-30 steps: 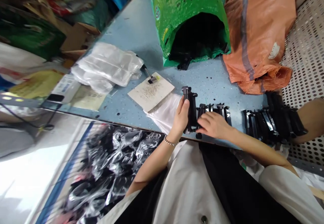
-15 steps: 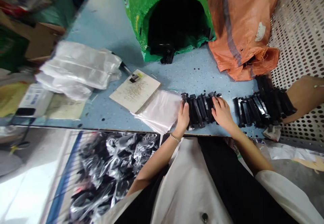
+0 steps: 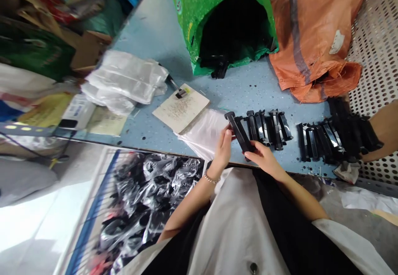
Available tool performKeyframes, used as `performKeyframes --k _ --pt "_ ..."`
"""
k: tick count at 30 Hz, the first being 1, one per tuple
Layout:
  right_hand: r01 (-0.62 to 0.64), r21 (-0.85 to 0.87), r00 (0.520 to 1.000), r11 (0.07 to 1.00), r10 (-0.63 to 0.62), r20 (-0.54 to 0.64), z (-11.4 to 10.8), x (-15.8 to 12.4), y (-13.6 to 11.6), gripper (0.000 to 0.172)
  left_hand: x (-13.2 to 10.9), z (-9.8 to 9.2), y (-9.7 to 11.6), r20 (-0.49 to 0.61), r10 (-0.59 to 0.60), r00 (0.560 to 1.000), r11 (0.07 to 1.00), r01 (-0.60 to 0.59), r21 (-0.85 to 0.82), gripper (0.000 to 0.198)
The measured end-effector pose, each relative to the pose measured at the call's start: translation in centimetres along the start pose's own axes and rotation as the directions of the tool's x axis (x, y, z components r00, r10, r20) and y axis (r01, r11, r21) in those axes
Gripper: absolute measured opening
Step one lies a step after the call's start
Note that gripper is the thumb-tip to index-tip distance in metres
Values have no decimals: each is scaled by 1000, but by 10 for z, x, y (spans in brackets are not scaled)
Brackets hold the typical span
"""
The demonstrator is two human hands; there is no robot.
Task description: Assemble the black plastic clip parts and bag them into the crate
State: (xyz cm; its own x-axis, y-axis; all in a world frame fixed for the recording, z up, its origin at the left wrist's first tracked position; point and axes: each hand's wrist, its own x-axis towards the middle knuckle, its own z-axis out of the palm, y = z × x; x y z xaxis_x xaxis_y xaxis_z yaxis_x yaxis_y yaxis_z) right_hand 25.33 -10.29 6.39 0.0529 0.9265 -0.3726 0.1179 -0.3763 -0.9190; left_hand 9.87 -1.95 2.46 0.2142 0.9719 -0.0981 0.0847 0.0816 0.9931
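Part: 1 black part is up between both hands, aslant over the left end of the near row.
Left hand: at it grips the part's left side, thumb and fingers bent round it.
Right hand: at it pinches the near end; half a second ago it was on the row's right side.
Row: the other parts stand side by side on the counter, now free of both hands, so handling seems to have passed from the group to 1 piece.
Far row: more parts lie to the right, untouched by these hands.
Sheets: clear plastic lies just left of the part.
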Motion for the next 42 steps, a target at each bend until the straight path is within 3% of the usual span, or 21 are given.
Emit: performKeyframes --k 1,3,4,6,9,12,15,18,20,21,24,28,30,32,35,39,42 --pt "-29 122 999 992 27 17 0 2 2 38 4 -13 -6 -21 81 996 981 -76 178 49" --pt "-64 319 997 946 50 52 0 4 5 35 11 -37 -18 20 221 975 823 -197 533 33" --pt "-72 383 997 921 55 56 0 4 6 34 15 -48 -24 60 238 969 740 -221 635 25" --pt "-90 464 996 882 75 50 1 4 9 32 20 -64 -32 123 212 969 667 -236 707 19" --pt "-129 540 991 831 119 54 2 3 12 33 28 -80 -35 80 136 988 750 -155 643 15" --pt "-174 621 985 764 135 111 2 4 15 34 39 -90 -33 -24 -34 999 904 41 426 18" --pt "-321 716 938 620 106 329 10 8 17 44 49 -96 -32 -62 -132 989 954 144 264 10" --pt "-543 721 807 432 30 590 29 17 22 55 51 -101 -32 -23 5 1000 931 3 365 13" --pt "-634 688 741 353 21 672 40 23 28 53 48 -105 -31 83 153 985 845 -173 507 25" --pt "-653 683 730 328 29 683 43 25 31 52 46 -107 -29 140 205 969 786 -248 567 30" --pt "-637 714 757 292 62 650 42 24 35 50 37 -115 -25 227 271 935 658 -353 665 35" --pt "-589 742 790 320 36 612 31 15 24 50 29 -120 -21 243 309 919 632 -389 670 30" --pt "-600 731 772 325 -1 635 31 11 19 52 28 -119 -19 278 304 911 612 -410 676 32" --pt "-652 692 721 310 -31 692 36 9 20 54 29 -117 -18 296 291 910 607 -414 678 36" --pt "-720 645 664 257 -16 747 45 9 29 52 32 -115 -15 256 305 917 624 -396 674 43" --pt "-725 659 676 200 21 737 50 17 38 49 32 -114 -10 235 351 906 630 -415 657 51" --pt "-721 651 674 238 23 738 51 29 33 50 19 -109 -3 316 430 846 618 -531 581 58"
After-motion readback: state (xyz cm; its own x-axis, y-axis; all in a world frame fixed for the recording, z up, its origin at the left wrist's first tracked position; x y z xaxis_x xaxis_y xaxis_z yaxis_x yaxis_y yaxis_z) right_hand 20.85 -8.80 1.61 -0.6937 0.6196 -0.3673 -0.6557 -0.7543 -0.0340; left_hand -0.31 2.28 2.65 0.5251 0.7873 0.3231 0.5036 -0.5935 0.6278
